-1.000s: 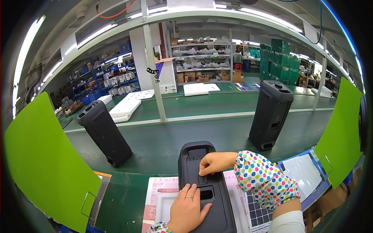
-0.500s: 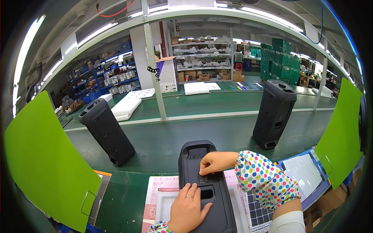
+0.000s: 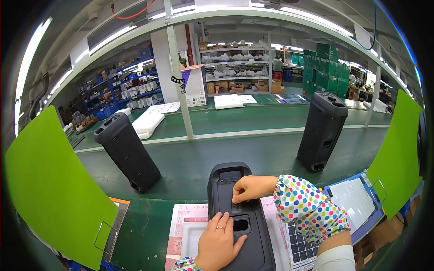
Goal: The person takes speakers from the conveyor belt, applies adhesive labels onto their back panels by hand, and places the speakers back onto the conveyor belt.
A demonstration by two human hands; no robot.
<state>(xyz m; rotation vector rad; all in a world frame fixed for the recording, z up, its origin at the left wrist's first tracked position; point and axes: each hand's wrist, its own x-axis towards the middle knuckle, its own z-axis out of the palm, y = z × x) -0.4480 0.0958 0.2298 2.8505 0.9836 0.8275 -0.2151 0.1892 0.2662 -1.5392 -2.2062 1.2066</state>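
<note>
A black tower speaker (image 3: pixel 261 235) lies in front of me, its panel with a small row of ports facing up. My left hand (image 3: pixel 219 243) rests on its lower part, fingers stretched out beside a rectangular recess (image 3: pixel 241 224). Further up, my right hand (image 3: pixel 250 188) has its fingers pinched together against the panel, just above a small printed patch (image 3: pixel 236 208). Anything between those fingertips is hidden. Beneath the speaker are a white tray (image 3: pixel 191 237) and a pink printed sheet (image 3: pixel 178 226).
Two more black speakers, a left one (image 3: pixel 128 153) and a right one (image 3: pixel 322 133), stand on the green conveyor (image 3: pixel 226 151). Green panels (image 3: pixel 54 189) flank me on both sides. A sheet of square dark stickers (image 3: pixel 302 244) and a blue folder (image 3: pixel 357 205) lie right.
Both standing speakers have shifted slightly to the right along the conveyor. My hands and the lying speaker stay almost exactly where they were.
</note>
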